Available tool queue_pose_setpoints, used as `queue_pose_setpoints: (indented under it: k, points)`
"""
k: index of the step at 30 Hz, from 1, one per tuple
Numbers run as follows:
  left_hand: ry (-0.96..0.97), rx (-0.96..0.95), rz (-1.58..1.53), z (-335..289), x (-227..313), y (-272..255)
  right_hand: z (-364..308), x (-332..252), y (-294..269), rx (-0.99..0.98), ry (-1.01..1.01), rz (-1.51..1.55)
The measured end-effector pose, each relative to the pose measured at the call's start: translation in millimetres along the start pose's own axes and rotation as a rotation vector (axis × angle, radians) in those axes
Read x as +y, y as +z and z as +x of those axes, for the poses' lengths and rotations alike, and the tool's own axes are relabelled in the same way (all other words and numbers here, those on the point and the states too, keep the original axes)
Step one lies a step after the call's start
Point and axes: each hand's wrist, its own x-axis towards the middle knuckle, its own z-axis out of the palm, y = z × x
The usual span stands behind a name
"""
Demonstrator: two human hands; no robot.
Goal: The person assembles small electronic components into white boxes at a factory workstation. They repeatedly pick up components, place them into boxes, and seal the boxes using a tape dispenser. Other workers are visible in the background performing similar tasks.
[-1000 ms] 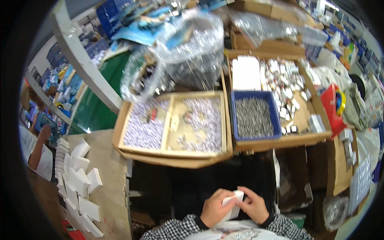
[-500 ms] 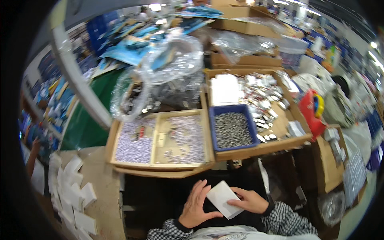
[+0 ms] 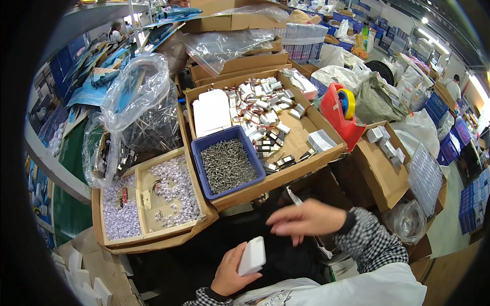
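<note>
My left hand (image 3: 231, 272) is closed round the edge of a flat white rectangular case (image 3: 252, 256), held tilted above my dark lap. My right hand (image 3: 309, 220) is off to the right of the case, not touching it. Its fingers stretch leftward, slightly smeared by motion, and nothing shows in them. Just ahead of my hands sits a blue bin (image 3: 228, 162) full of small metal screws. Left of it, a divided wooden tray (image 3: 139, 197) holds many tiny pale lilac parts.
A cardboard box (image 3: 301, 125) holds wired silver battery packs, black modules and a white stack. A red tape dispenser (image 3: 338, 113) stands by its right edge. White cases (image 3: 81, 278) lie at lower left. Clear plastic bags (image 3: 135, 97) rise at left; a smaller carton (image 3: 380, 168) leans at right.
The view has swung right. My right hand has let go of the white case and moved away to the right; my left hand, open before, now grips it.
</note>
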Motion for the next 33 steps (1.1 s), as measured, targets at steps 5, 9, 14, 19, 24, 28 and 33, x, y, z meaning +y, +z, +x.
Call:
queue_pose_setpoints:
  k: [5, 9, 14, 19, 24, 28, 33]
  points:
    - [-0.144, -0.241, -1.04, -3.9, -23.8, 17.7, 4.5, -30.0, -103.1, 0.747, -0.388, -1.355]
    - [-0.254, -0.378, -1.416, -7.8, -28.4, 30.9, 32.3, -22.9, -163.4, 0.616, -0.189, -1.618]
    - [-0.296, -0.419, -1.461, -8.7, -28.6, 30.9, 39.8, -15.4, -185.7, 0.435, 0.039, -1.681]
    - [-0.339, -0.399, -1.46, -7.1, -29.1, 28.3, 14.5, -32.9, -179.8, 0.494, -0.095, -1.477]
    - [-0.334, -0.442, -1.409, -1.0, -29.0, 28.6, -0.9, -59.4, -177.5, 0.428, -0.009, -1.37]
    - [-0.356, -0.454, -1.397, 1.0, -29.2, 28.9, -11.7, -74.0, -171.3, 0.424, -0.011, -1.313]
    - [-0.352, -0.45, -1.419, 1.1, -31.8, 29.7, -14.8, -82.9, -166.0, 0.405, 0.201, -1.219]
